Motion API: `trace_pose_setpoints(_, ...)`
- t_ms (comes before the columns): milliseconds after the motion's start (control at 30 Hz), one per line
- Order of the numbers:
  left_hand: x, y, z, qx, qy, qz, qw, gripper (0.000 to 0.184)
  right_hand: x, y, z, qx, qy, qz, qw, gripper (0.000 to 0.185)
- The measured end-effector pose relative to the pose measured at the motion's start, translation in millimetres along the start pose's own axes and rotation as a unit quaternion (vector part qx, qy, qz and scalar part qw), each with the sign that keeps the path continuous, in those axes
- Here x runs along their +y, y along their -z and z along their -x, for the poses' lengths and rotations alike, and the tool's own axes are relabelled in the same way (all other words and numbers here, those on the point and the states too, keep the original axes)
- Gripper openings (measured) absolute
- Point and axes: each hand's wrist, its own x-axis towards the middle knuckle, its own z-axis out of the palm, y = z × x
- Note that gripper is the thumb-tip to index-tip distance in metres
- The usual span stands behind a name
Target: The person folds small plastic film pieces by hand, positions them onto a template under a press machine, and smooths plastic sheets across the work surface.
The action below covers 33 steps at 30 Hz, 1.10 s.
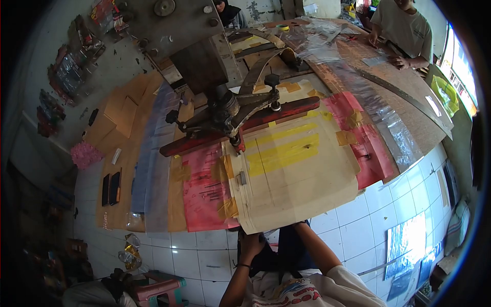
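My left hand (pixel 251 244) is below the front edge of the work table, its fingers hidden by the edge and shadow. My right hand (pixel 297 225) is also at that edge, mostly covered by the tabletop sheet. Above them lies a beige sheet (pixel 291 189) with yellow tape strips (pixel 284 148) across it. Red film (pixel 204 189) shows on its left, and more red film (pixel 371 153) on its right. Over the sheet's far side stands a dark metal press arm (pixel 225 110) with a long red bar (pixel 296 110) and black knobs.
Brown cardboard (pixel 120 115), two dark phone-like objects (pixel 111 188) and clear plastic (pixel 158 153) lie left. A metal strip (pixel 404 97) crosses the right side. A person (pixel 406 30) works at the back right; another person (pixel 231 15) is behind. A stool (pixel 158 291) stands below.
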Motion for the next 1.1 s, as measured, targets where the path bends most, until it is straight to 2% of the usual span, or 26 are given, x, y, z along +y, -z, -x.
trace_pose_setpoints(100, 6.1, 2.8, 0.1, 0.085, -0.032, -0.052, 0.994, 0.022, 1.0, 1.2, -0.1, -0.001, 0.000, 0.001, 1.000, 0.040)
trace_pose_setpoints(300, 3.6, -1.2, 2.2, 0.096, -0.031, -0.050, 0.994, 0.022, 2.4, 2.3, 2.6, -0.004, 0.001, 0.005, 1.000, 0.039)
trace_pose_setpoints(400, -4.9, -5.9, 3.2, -0.030, 0.017, 0.002, 0.999, 0.038, 2.9, 5.4, 4.7, -0.006, 0.002, 0.007, 1.000, 0.039)
trace_pose_setpoints(700, -5.4, -9.7, 4.5, -0.045, 0.022, -0.013, 0.999, 0.039, 6.5, 8.6, 7.3, -0.012, 0.001, 0.013, 1.000, 0.039)
trace_pose_setpoints(800, -5.7, -11.0, 5.4, -0.013, 0.010, -0.010, 1.000, 0.041, 7.1, 8.4, 9.0, -0.015, 0.001, 0.013, 1.000, 0.039)
trace_pose_setpoints(1100, -5.7, -9.1, 7.8, -0.037, 0.027, -0.010, 0.999, 0.046, 11.6, 6.5, 10.5, -0.015, 0.003, 0.015, 1.000, 0.038)
